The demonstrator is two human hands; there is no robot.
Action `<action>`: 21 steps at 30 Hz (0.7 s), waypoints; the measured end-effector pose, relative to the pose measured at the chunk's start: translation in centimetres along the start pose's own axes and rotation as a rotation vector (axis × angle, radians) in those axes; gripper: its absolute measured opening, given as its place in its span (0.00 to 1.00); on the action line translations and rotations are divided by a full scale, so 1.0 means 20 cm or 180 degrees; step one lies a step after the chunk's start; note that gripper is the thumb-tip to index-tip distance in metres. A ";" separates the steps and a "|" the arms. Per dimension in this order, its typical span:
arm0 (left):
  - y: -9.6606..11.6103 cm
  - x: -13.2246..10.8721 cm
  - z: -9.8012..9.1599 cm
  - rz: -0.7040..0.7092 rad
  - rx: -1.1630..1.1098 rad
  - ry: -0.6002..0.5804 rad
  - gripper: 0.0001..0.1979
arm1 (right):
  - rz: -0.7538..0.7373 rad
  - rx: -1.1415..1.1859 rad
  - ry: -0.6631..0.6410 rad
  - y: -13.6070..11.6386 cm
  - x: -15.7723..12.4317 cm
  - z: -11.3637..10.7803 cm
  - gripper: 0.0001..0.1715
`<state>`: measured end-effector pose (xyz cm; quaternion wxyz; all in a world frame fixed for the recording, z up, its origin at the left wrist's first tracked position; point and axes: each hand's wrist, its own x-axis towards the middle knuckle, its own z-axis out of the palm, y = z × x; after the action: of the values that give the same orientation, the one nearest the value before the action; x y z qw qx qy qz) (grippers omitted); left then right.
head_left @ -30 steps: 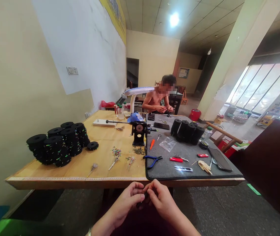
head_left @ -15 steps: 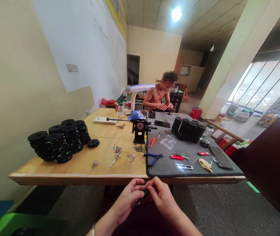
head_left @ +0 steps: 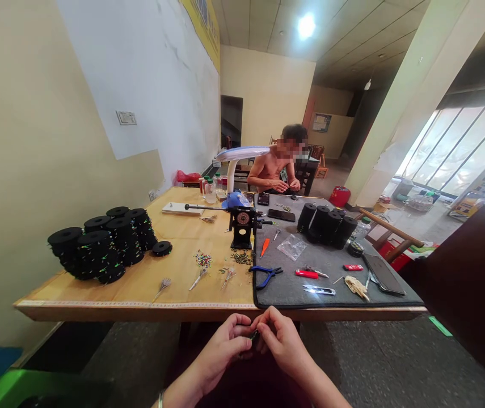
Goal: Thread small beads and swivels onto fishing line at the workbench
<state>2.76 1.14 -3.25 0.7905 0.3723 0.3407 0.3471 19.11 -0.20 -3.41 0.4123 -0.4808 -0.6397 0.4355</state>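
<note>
Just in front of the table's near edge, my left hand (head_left: 230, 343) and my right hand (head_left: 279, 335) meet with bent fingers. Between their fingertips is a small dark thing with a hint of green (head_left: 254, 335); it is mostly covered, so its kind cannot be made out. Thumb and fingers of my left hand close on it, and my right hand pinches at the same spot. Nearest to the hands on the table lie blue-handled pliers (head_left: 266, 275) and thread snips (head_left: 319, 289).
Black foam spools (head_left: 100, 246) stand at left, more spools (head_left: 326, 224) at right on the grey mat (head_left: 285, 296). A black winding device (head_left: 241, 226) and a lamp (head_left: 232, 173) stand mid-table. Colored beads (head_left: 203, 259) and a red lighter (head_left: 306, 273) lie nearer. Across sits a person (head_left: 274, 170).
The small greenish thing showed below the fingers before; now it sits higher and more hidden between them. Both hands stay together in nearly the same place.
</note>
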 end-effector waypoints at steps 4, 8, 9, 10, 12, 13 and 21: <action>-0.01 0.00 0.00 -0.0018 -0.0238 -0.0090 0.17 | 0.0071 0.0172 0.0019 0.02 -0.01 0.02 0.14; 0.00 0.00 -0.01 0.0031 -0.0352 -0.0110 0.17 | -0.0365 -0.0594 0.0271 0.01 -0.03 0.03 0.10; 0.00 0.00 -0.01 0.0023 -0.0307 -0.0083 0.14 | -0.0497 -0.0791 0.0277 0.00 -0.03 0.03 0.08; 0.00 0.01 -0.01 0.0003 -0.0225 -0.0051 0.12 | -0.0604 -0.0935 0.0256 -0.01 -0.04 0.03 0.08; -0.01 0.01 -0.02 -0.0047 -0.0033 -0.0022 0.11 | -0.0714 -0.1055 0.0171 -0.02 -0.04 0.03 0.07; -0.01 0.02 -0.02 -0.0072 0.0035 -0.0033 0.12 | -0.0712 -0.1041 0.0140 -0.03 -0.04 0.03 0.07; -0.02 0.02 0.00 -0.0085 -0.0021 -0.0056 0.08 | -0.0127 -0.0200 -0.0078 -0.03 -0.02 0.02 0.08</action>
<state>3.12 1.17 -3.73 0.7992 0.3682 0.3376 0.3343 18.66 -0.83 -2.98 0.3977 -0.4753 -0.6675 0.4127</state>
